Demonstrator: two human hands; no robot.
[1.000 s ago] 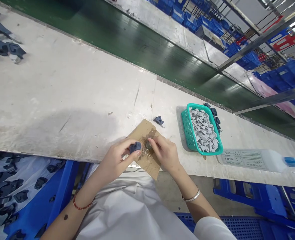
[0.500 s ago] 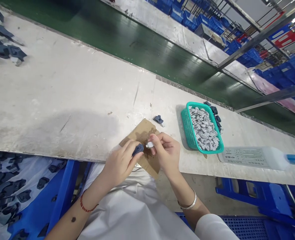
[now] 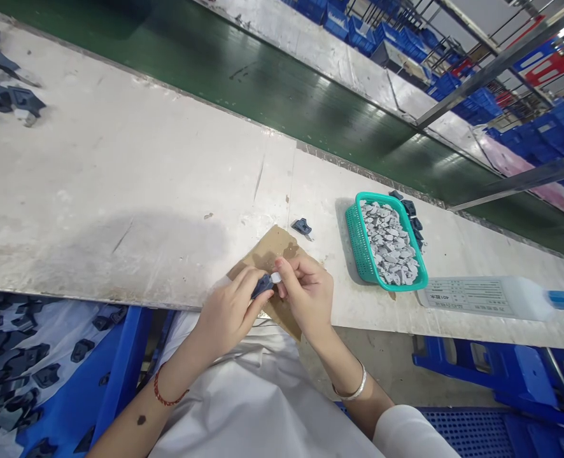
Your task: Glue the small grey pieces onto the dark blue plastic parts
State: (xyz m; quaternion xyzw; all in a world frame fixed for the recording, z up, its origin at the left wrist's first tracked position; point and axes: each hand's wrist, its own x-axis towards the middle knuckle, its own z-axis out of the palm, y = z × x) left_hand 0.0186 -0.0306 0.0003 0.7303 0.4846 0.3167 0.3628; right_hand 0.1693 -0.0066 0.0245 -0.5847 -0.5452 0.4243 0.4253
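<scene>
My left hand [image 3: 232, 308] is closed around a dark blue-grey plastic part [image 3: 261, 286], whose end sticks out past the fingertips. Between thumb and fingers of my right hand [image 3: 308, 292] a small white plastic piece [image 3: 275, 278] is pinched. The white piece meets the right end of the dark part; whether it sits inside it I cannot tell. Both hands are over a stained piece of brown cardboard [image 3: 275, 242] at the table's front edge. Just beyond the cardboard lies another dark part [image 3: 302, 226] with a light tip.
A green basket [image 3: 358, 245] of small grey-white pieces stands right, with dark parts [image 3: 410, 208] behind it. A white bottle with a blue cap [image 3: 492, 298] lies beside it. More dark parts [image 3: 5, 92] are far left and in a blue bin [image 3: 67, 394]. A green conveyor belt [image 3: 244, 76] runs behind.
My right hand has moved left, bringing the white piece from a small gap away up to the end of the dark part. My left hand has stayed nearly still.
</scene>
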